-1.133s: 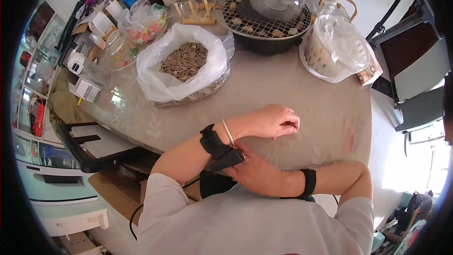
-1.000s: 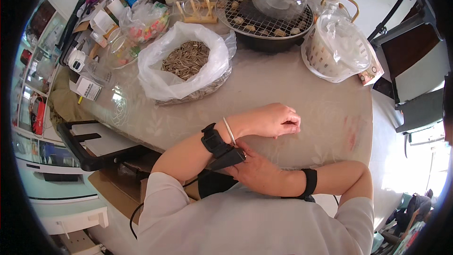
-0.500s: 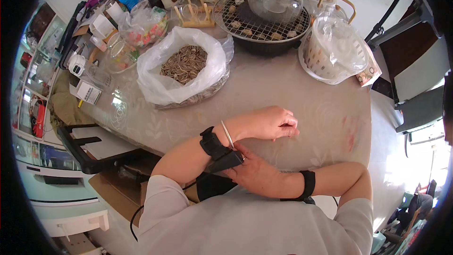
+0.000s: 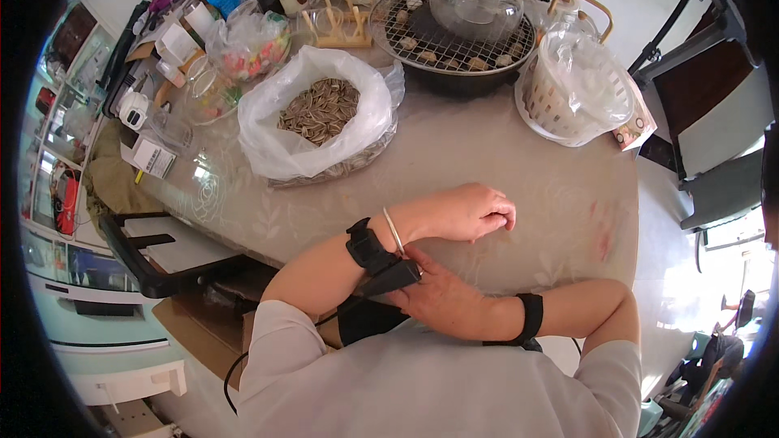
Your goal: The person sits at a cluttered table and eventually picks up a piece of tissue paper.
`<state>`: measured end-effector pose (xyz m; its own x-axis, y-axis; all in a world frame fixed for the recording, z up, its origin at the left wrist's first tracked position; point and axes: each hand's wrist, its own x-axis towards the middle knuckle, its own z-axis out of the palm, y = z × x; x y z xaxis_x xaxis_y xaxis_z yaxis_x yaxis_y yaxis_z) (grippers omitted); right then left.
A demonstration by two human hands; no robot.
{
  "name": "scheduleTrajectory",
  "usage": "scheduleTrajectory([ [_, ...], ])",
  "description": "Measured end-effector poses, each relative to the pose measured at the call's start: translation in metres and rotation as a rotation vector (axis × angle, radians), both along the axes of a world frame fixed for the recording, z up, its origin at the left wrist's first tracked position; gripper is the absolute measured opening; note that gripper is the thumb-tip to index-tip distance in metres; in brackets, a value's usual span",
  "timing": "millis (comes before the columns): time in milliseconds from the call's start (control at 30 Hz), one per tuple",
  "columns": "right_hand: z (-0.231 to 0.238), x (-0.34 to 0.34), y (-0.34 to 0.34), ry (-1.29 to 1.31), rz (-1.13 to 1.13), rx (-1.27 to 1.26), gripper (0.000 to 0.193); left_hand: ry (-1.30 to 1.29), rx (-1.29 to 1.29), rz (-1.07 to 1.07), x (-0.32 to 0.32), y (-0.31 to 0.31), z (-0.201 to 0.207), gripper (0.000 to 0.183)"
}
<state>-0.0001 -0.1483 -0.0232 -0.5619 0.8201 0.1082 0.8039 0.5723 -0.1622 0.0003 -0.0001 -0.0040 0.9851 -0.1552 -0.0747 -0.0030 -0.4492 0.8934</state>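
Glossy beige, flower-patterned table (image 4: 560, 170), bright cluttered room. At its near edge, a smooth, black, wedge-shaped device (image 4: 389, 278) sits by the left wrist, long axis nearly along that edge, right end angled slightly tableward. Right hand (image 4: 445, 300) pinches that end; left hand (image 4: 471, 209) is curled loosely.

Right grip (image 4: 446, 298) touching wrist device (image 4: 393, 277), seed bag (image 4: 278, 144), teapot (image 4: 477, 6)

From the head we look down through one fisheye, near the left hand (image 4: 464, 212) and right hand (image 4: 446, 298), far across the table (image 4: 560, 174).
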Motion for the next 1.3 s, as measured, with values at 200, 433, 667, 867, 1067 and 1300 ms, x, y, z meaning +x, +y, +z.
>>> scheduleTrajectory([
  [200,-0.004,-0.002,-0.001,0.020,-0.032,0.084,0.055,0.015,-0.009,0.011,-0.001,-0.001,0.000,0.018],
  [433,0.012,-0.001,0.003,-0.115,0.019,-0.129,0.058,-0.012,0.025,-0.015,0.000,0.001,-0.002,0.018],
  [667,-0.002,-0.001,-0.002,0.067,-0.009,0.032,0.064,-0.016,-0.031,0.019,-0.001,-0.001,-0.006,0.022],
  [867,-0.008,-0.003,-0.001,0.044,-0.025,0.097,0.064,-0.028,-0.024,0.007,-0.001,-0.001,0.000,0.025],
  [1067,-0.003,-0.002,-0.001,0.027,-0.014,0.057,0.061,-0.040,0.026,0.007,-0.001,-0.002,-0.005,0.026],
  [1300,0.003,-0.002,0.000,-0.018,-0.017,0.010,0.054,-0.033,-0.001,0.003,0.000,0.000,-0.002,0.025],
])
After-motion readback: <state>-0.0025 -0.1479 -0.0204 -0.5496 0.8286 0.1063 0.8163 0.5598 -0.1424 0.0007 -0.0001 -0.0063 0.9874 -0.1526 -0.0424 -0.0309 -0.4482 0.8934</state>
